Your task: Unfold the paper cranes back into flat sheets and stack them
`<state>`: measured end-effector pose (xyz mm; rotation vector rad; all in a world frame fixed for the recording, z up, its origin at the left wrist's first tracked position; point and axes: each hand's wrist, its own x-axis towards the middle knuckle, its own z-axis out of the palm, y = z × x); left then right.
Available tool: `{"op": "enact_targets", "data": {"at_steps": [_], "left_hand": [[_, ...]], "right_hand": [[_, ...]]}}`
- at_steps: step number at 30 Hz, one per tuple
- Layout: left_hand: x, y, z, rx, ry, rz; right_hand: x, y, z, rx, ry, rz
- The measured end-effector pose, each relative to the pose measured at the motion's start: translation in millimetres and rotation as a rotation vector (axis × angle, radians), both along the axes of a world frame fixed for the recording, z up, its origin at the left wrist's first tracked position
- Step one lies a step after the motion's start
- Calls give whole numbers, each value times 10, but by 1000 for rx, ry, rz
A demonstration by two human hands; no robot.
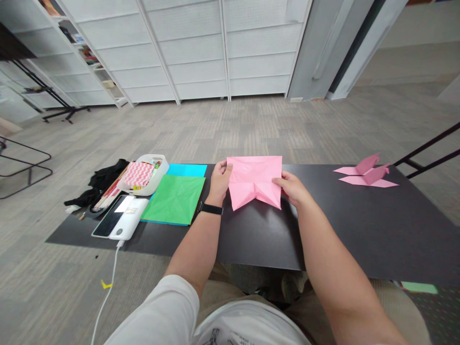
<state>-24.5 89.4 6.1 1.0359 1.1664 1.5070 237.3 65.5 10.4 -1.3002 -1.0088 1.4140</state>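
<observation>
A creased sheet of pink origami paper (pixel 255 177) is held up over the dark table, its lower edge bent inward at the middle. My left hand (pixel 220 179) pinches its left edge near the upper corner, thumb in front. On the opposite side my right hand (pixel 292 187) grips the right edge about halfway down, with some fingers hidden behind the paper. Left of my left hand lies a creased green sheet (pixel 176 199), on top of blue paper (pixel 189 170). Two folded pink paper birds (pixel 370 175) rest at the table's right.
The black table (pixel 334 225) carries a white basket (pixel 163 167) with a pink zigzag-patterned item, a phone (pixel 111 218), and a white power bank (pixel 129 218) with a cable (pixel 111 287) hanging over the front edge. Black cloth (pixel 108 173) lies at the far left.
</observation>
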Motion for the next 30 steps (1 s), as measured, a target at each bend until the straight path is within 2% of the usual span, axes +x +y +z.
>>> {"op": "enact_targets", "data": {"at_steps": [5,9,11,18,22,26,30], "left_hand": [[104,-135,56,-251,-16,-312],[89,-164,40,-328,7,-505],[65,-145,21,-331,15,-521],[29,-92,33,-331,34,-398],[41,-107,75,-353,72,-339],[53,-143,91,-347,42,-411],[46,-149,76,-336,30,-501]], "right_hand": [[82,98,-45,92,23,-227],[143,125,-45,136,50,-305],[186,124,-35,139,61,-316],[324,102,12,105,99,-227],[314,97,33,84,92,-239],[313,104,46,85,78,-301],[361,107,59,80,53,-299]]}}
